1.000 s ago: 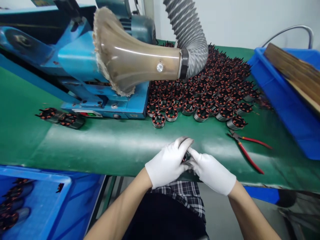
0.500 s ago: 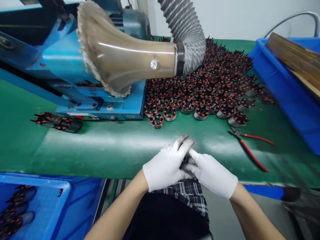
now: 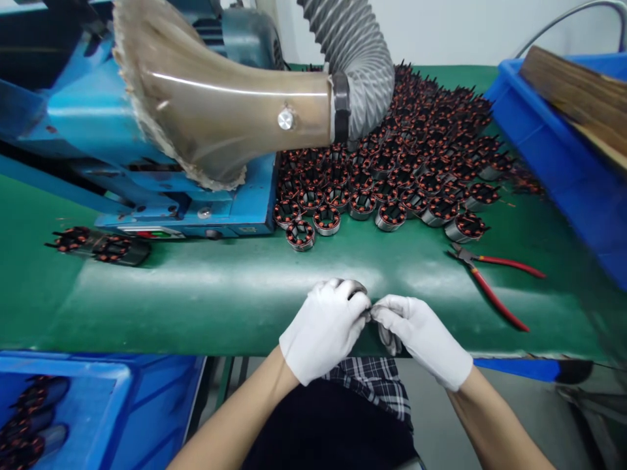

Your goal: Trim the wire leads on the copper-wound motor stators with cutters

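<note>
My left hand (image 3: pixel 326 329), in a white glove with greyed fingertips, is over the front part of the bench with its fingers curled round a wound motor stator, which the glove hides almost wholly. Close against it on the right, my right hand (image 3: pixel 418 333), gloved too, pinches thumb and forefinger together at the left fingertips. What sits in that pinch is too small to make out. Its other fingers curl below. Right of the hands lie red-handled cutting pliers (image 3: pixel 487 281), jaws apart. A loose stator (image 3: pixel 300 235) stands on the bench beyond my left hand.
A large heap of copper-wound stators (image 3: pixel 416 163) covers the back of the green bench (image 3: pixel 196 300). At left stands a blue machine (image 3: pixel 196 209) with a funnel hood (image 3: pixel 235 111) and grey hose (image 3: pixel 362 72). Blue bins (image 3: pixel 558 143) flank the bench; more stators (image 3: pixel 117 250) lie left.
My left fingers, stretched out half a second ago, are now curled in. My right hand has drawn slightly right and closed into a pinch. The view has shifted a little.
</note>
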`<state>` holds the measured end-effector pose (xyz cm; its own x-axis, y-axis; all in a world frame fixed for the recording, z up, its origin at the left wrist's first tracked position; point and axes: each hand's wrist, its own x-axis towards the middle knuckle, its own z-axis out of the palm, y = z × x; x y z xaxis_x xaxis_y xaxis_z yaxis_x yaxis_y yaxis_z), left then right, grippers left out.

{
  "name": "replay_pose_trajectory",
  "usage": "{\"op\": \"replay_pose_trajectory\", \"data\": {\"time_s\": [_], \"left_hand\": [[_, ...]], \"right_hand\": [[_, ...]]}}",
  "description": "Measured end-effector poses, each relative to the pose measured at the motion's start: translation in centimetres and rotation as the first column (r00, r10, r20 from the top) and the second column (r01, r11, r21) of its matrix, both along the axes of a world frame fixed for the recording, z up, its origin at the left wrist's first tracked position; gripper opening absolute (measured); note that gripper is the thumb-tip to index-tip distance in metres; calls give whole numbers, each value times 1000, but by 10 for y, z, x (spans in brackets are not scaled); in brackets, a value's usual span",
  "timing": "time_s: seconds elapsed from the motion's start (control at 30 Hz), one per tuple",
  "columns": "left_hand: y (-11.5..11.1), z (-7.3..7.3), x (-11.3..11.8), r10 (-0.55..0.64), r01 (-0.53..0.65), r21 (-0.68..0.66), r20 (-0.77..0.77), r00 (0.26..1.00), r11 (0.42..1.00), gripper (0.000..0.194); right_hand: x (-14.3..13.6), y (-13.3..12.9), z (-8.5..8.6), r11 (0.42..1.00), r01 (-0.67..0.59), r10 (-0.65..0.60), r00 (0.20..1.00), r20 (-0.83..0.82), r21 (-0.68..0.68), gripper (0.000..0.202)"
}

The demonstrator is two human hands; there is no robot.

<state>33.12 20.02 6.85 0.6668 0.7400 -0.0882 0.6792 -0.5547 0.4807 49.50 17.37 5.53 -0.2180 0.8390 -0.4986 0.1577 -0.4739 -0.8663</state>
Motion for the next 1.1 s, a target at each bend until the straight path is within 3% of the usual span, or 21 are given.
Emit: {"op": "replay_pose_trajectory", "data": {"time_s": [0.13,0.2,0.27,0.3,0.37,0.47,0.57,0.63,0.7,0.77,0.83,0.97,1.03,1.1], "left_hand": [[-4,-6,3,36,-37,53,26,999,998,15],[-5,-8,4,36,-37,81,16,999,996,15],[-6,-9,5,43,-44,104,11,999,994,15],[-6,-9,5,51,-52,112,11,999,992,15],[-7,-8,5,61,-61,117,2,998,991,16],[-7,-6,6,64,-62,110,-18,998,992,16],[-7,-4,7,76,-73,103,-24,997,992,15],[-7,-4,7,73,-69,97,-35,997,993,14],[-6,-3,6,59,-55,90,-51,997,994,13],[-5,-2,6,47,-41,82,-64,997,996,13],[-5,-3,6,49,-43,81,-68,996,996,14],[-8,-3,7,77,-72,81,-59,995,994,10],[-9,-3,6,89,-88,58,-21,996,994,10],[-9,-1,2,118,-119,8,91,989,993,14]], "right_hand": [[16,1,-2,996,92,-92,991,-98,-4,25],[28,-1,-3,959,267,-254,958,-137,91,23],[33,-5,-3,888,376,-378,925,-44,266,18],[32,-8,-2,865,332,-383,921,68,377,15],[24,-11,-2,839,87,-300,897,323,537,15],[9,-14,-5,785,-173,-192,845,499,595,13],[12,-14,-8,763,-157,-292,781,552,627,18],[23,-16,-7,744,-54,-426,729,535,666,13],[33,-19,-4,717,13,-485,727,486,697,6],[34,-21,-1,697,-94,-400,771,495,711,10],[27,-22,-1,664,-294,-252,777,577,687,17],[9,-12,-7,536,-603,-69,666,743,590,17],[6,-5,-9,447,-706,-65,588,806,550,20],[7,-2,-11,415,-746,-79,540,838,521,21]]}}
